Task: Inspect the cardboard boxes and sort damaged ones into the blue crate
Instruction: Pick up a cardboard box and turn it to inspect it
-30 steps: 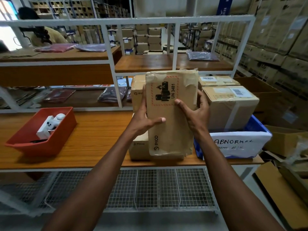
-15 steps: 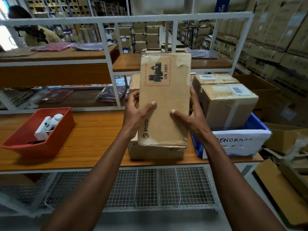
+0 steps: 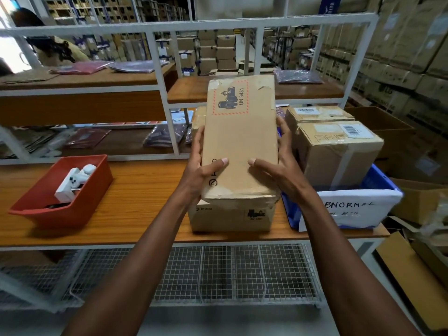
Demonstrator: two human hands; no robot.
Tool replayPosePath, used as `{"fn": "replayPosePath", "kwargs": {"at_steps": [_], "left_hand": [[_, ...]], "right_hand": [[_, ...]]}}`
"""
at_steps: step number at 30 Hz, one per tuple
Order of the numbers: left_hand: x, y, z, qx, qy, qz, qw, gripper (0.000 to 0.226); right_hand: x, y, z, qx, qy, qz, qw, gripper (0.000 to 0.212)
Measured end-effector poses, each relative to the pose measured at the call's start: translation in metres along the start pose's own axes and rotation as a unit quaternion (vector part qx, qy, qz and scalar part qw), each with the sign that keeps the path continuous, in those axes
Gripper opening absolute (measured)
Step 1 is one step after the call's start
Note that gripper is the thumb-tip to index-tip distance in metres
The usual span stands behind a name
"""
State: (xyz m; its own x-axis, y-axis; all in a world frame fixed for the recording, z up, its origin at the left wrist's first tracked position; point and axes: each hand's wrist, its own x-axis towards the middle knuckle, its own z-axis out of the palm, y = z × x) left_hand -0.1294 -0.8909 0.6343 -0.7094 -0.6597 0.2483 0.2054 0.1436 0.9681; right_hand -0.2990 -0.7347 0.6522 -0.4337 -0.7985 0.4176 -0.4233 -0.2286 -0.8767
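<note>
Both hands share the grip: left hand [image 3: 197, 166] and right hand [image 3: 281, 166] clasp the cardboard box [image 3: 240, 141] by its long sides, thumbs on its face, raising it upright above the counter [image 3: 135, 190], probably to inspect it. Its top tape looks torn. Just right sits the blue crate [image 3: 378, 178], already holding boxes.

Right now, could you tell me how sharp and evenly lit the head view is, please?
Head view: the held cardboard box is sharp, its UN 3481 label legible; wide-angle distortion bows the white shelf frame; the window at upper left is blown out.
</note>
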Motion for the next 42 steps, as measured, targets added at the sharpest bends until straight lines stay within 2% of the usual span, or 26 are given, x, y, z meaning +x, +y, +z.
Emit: {"fn": "replayPosePath", "kwargs": {"at_steps": [2,6,10,15,16,18,19,20,23,27,30,34,40,42], "left_hand": [[0.004,0.001,-0.002,-0.046,0.02,-0.018,0.999,0.097],[0.009,0.003,-0.004,-0.114,0.042,-0.072,0.99,0.084],[0.009,0.003,-0.001,-0.119,0.051,-0.103,0.986,0.073],[0.002,0.009,0.002,-0.148,0.008,-0.087,0.985,0.07],[0.001,0.01,0.001,-0.147,-0.006,-0.077,0.986,0.077],[-0.003,0.014,0.0,-0.125,-0.027,-0.053,0.99,0.105],[-0.004,0.015,-0.001,-0.105,-0.036,-0.039,0.993,0.117],[-0.007,0.017,0.0,-0.074,-0.043,-0.021,0.996,0.12],[-0.015,0.023,0.002,0.055,-0.068,0.049,0.995,0.11],[-0.018,0.023,0.009,0.169,-0.074,0.12,0.976,0.127],[-0.015,0.016,0.01,0.162,-0.037,0.152,0.974,0.111],[-0.014,0.016,0.007,0.131,0.036,0.134,0.982,0.095],[-0.015,0.023,0.004,0.069,0.094,0.103,0.988,0.094],[-0.012,0.026,0.001,0.073,0.106,0.098,0.987,0.091]], "right_hand": [[-0.003,-0.007,-0.002,-0.039,-0.05,-0.04,0.997,0.109],[-0.008,-0.016,-0.006,-0.127,-0.112,-0.11,0.979,0.076],[-0.009,-0.013,-0.011,-0.177,-0.12,-0.113,0.97,0.073],[-0.012,-0.005,-0.009,-0.157,-0.047,-0.121,0.979,0.066],[-0.01,-0.004,-0.009,-0.156,-0.03,-0.124,0.979,0.065],[-0.009,-0.006,-0.008,-0.148,-0.005,-0.123,0.981,0.063],[-0.009,-0.006,-0.009,-0.141,0.01,-0.121,0.983,0.063],[-0.01,-0.007,-0.009,-0.132,0.026,-0.118,0.984,0.063],[-0.011,-0.011,-0.009,-0.081,0.081,-0.092,0.989,0.065],[-0.009,-0.011,-0.003,-0.013,0.151,-0.024,0.988,0.059],[-0.008,-0.015,0.002,0.002,0.154,0.009,0.988,0.07],[-0.014,-0.022,0.009,0.002,0.111,0.008,0.994,0.098],[-0.016,-0.028,0.012,-0.053,-0.015,-0.001,0.999,0.134],[-0.016,-0.026,0.015,-0.058,-0.016,-0.006,0.998,0.136]]}}
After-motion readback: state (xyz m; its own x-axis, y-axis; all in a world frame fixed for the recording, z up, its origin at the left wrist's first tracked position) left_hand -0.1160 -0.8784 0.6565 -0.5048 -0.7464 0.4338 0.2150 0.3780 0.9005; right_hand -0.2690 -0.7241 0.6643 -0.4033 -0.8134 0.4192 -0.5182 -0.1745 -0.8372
